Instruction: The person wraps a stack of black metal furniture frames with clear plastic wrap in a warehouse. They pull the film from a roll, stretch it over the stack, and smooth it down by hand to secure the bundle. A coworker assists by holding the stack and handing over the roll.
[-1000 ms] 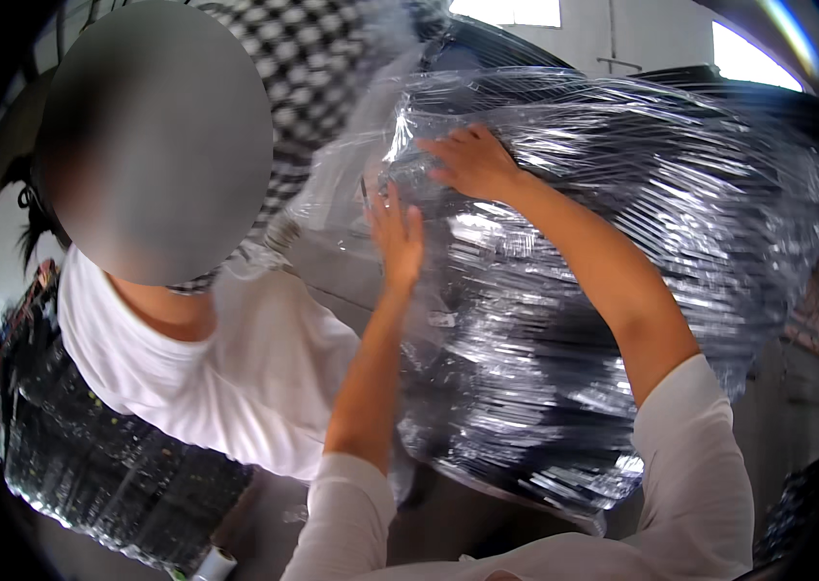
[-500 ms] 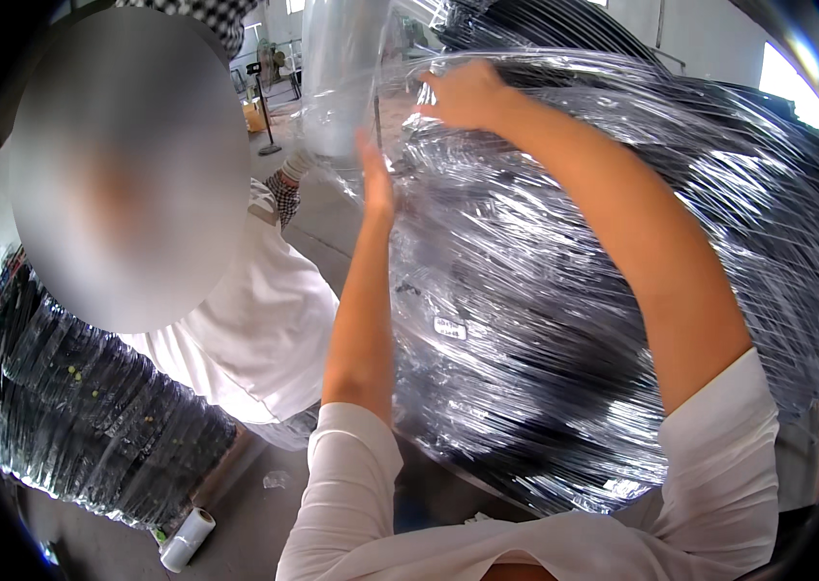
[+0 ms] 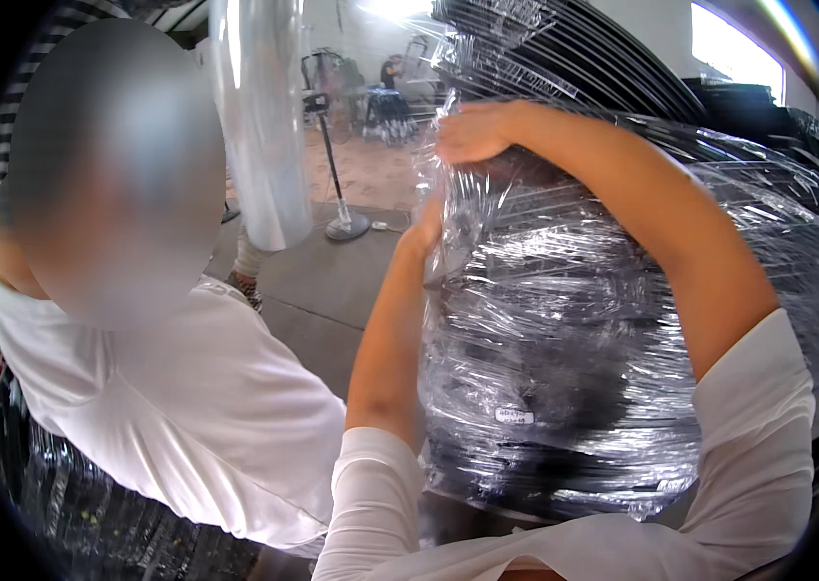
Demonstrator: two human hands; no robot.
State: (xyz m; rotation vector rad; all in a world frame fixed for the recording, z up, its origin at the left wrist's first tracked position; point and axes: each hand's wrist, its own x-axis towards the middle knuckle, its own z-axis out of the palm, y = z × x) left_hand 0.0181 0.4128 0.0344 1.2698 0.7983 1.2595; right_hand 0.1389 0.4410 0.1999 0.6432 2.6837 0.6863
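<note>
A large bundle of dark lengths, wrapped in clear stretch film (image 3: 564, 290), stands before me and bears a small white label (image 3: 514, 415). My right hand (image 3: 479, 134) lies on the film at its upper left corner, fingers extended together and nothing gripped. Lower on that same edge, my left hand (image 3: 427, 225) is against the film with its fingers pointing up, partly blurred. To the left hangs a big upright roll of clear film (image 3: 259, 126), close to a co-worker in a white shirt (image 3: 186, 407). Whatever grip the co-worker has on the roll is hidden.
Bare black lengths (image 3: 564, 58) stick out above the wrapped part. Behind the roll, a stand with a round base (image 3: 347, 227) is on the grey floor (image 3: 322, 281). Another film-wrapped dark stack (image 3: 90, 504) is at lower left, behind the co-worker.
The film roll and co-worker have shifted left and nearer in view. My right hand's spread fingers have come together on the corner, and my left hand now touches the film edge below it.
</note>
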